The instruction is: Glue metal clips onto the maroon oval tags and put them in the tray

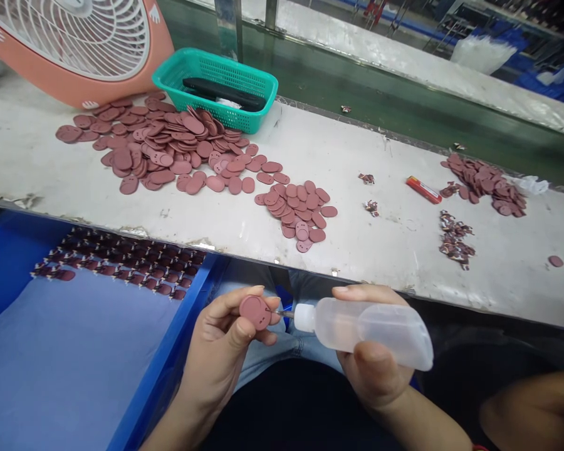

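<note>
held a reddish oval disc [255,312] in the left hand [220,344], pinched between thumb and curled fingertips, below the table [404,238] edge and over the lap. gripped a clear squeeze bottle [380,329] in the right hand [371,369], fingers wrapped round its body, nozzle tip at the disc's right edge. showed like discs in rows [122,263] in the blue tray [169,369], left, and a loose pile [169,144] on the table.
</note>
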{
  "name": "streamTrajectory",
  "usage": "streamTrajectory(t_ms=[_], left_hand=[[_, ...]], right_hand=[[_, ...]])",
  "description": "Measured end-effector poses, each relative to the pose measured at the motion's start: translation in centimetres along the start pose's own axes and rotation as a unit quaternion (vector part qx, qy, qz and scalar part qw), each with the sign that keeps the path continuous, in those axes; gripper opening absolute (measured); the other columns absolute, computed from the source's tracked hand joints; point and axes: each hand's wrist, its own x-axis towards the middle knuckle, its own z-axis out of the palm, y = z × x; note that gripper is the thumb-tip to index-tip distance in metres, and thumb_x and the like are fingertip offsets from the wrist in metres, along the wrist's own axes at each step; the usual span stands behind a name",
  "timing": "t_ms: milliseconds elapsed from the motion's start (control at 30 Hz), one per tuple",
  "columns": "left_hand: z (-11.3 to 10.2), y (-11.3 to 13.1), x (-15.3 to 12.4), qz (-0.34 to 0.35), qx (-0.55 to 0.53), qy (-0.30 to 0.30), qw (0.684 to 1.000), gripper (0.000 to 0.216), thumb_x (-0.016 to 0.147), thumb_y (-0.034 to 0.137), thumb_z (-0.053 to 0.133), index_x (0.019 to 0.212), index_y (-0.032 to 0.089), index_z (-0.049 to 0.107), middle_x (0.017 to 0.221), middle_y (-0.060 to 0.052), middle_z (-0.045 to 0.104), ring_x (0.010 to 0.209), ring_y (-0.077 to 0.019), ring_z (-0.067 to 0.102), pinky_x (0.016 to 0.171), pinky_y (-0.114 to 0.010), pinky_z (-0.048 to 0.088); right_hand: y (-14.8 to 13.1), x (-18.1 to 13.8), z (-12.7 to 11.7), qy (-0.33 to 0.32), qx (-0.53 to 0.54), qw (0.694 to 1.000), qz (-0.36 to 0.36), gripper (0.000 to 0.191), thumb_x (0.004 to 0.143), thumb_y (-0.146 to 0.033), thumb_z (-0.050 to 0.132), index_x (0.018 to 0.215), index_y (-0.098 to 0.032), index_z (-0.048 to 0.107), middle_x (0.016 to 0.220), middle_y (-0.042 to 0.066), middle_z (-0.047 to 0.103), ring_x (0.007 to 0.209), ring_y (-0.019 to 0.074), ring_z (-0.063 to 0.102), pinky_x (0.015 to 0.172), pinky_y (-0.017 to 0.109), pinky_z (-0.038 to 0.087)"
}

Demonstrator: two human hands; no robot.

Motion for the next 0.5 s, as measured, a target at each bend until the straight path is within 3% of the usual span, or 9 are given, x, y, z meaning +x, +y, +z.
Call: streamTrajectory(t_ms=[167,333,433,500], left_hand=[[-0.2,0.0,0.0,-0.004,0.006,0.002,1.000,0.030,0.068,0.043,0.088,0.093,0.029,0.082,0.085,-0.005,0.082,0.068,-0.0168,0.075,0.055,-0.017,0.060],[0.1,0.0,0.1,-0.014,0.007,0.030,0.999,0.035,0.061,0.044,0.091,0.090,0.027,0.082,0.081,-0.006,0.081,0.065,-0.0182,0.075,0.052,-0.019,0.059],[0.6,0.1,0.2,-0.021,0.014,0.102,0.994,0.043,0.053,0.047,0.094,0.087,0.024,0.081,0.078,-0.005,0.080,0.064,-0.0183,0.074,0.050,-0.019,0.058],[0.6,0.2,0.3,-0.022,0.019,0.156,0.987,0.050,0.047,0.048,0.096,0.087,0.023,0.080,0.077,-0.004,0.080,0.063,-0.0179,0.074,0.049,-0.018,0.057]], right_hand=[[0.0,0.1,0.4,0.011,0.044,0.999,-0.005,0.028,0.092,-0.049,0.061,0.114,-0.032,0.068,0.086,0.006,0.070,0.061,0.0223,0.063,0.049,0.037,0.049],[0.1,0.1,0.3,0.003,0.050,0.998,0.027,0.027,0.090,-0.049,0.065,0.110,-0.031,0.070,0.089,0.006,0.071,0.064,0.0228,0.065,0.053,0.037,0.053],[0.1,1.1,0.5,0.028,0.117,0.989,0.086,0.043,0.083,-0.063,0.067,0.104,-0.026,0.070,0.063,0.002,0.061,0.045,0.0164,0.051,0.042,0.031,0.044],[0.0,2.9,0.6,0.027,0.217,0.965,0.144,0.059,0.082,-0.078,0.053,0.100,-0.023,0.067,0.047,-0.004,0.045,0.034,0.0115,0.036,0.033,0.025,0.033]])
